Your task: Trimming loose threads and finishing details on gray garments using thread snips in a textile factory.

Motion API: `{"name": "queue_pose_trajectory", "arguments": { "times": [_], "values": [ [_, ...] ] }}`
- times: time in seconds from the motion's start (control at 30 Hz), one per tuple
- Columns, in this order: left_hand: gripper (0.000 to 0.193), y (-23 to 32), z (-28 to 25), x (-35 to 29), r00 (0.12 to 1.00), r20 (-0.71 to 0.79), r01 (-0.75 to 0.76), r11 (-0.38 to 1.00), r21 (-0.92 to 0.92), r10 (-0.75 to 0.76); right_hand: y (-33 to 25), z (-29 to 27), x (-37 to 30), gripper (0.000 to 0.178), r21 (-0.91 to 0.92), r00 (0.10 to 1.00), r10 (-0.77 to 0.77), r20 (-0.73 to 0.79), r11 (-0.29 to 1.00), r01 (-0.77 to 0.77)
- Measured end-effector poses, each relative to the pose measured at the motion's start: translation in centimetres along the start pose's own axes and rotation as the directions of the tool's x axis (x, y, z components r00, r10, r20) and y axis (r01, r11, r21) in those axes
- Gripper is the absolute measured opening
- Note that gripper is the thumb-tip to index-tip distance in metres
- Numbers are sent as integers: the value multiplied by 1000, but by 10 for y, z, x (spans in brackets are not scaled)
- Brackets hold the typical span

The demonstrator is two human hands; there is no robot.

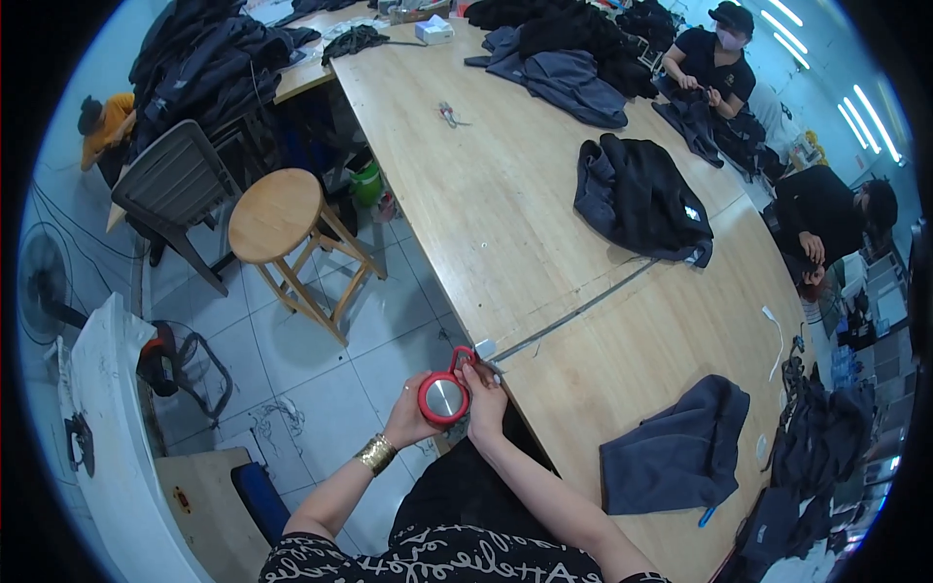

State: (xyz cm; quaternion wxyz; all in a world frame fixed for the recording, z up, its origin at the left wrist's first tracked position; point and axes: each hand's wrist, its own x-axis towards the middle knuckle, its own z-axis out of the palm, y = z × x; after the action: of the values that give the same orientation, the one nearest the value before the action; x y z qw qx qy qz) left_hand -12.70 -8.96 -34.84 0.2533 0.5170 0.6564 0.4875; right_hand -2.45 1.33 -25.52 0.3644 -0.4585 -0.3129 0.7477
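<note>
Both the left hand [413, 410] and right hand [485, 400] grasp a red round device [446, 397], the right near its loop [465, 349], beside the table [544, 389] and above the tiled floor [384, 355], where a loosened hold could let it drop.

Red-rimmed disc [446, 399] — between left grip [408, 412] and right grip [486, 403]

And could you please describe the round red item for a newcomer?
Find the big wooden table and follow its dark seam to the left edge. Beside it, the wearer's left hand and right hand hold the round red item. Its silver face and red loop set it apart from the dark garments.
</note>
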Motion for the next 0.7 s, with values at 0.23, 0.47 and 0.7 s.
{"name": "queue_pose_trajectory", "arguments": {
  "times": [0.23, 0.47, 0.7],
  "values": [
    [108, -16, 3, -7, 990, 136, 20, 999, 41, -25, 21, -16, 6, 27, -122, 999, -28, 17, 992, 30],
    [109, -19, 22, -15, 996, 87, -17, 1000, -14, 18, 27, -28, 10, 32, -335, 998, -22, 53, 942, 39],
    [107, -20, 41, -9, 999, -33, -3, 1000, 23, 4, 16, -31, 5, 34, -590, 969, -193, 156, 768, 248]
  ]
}}
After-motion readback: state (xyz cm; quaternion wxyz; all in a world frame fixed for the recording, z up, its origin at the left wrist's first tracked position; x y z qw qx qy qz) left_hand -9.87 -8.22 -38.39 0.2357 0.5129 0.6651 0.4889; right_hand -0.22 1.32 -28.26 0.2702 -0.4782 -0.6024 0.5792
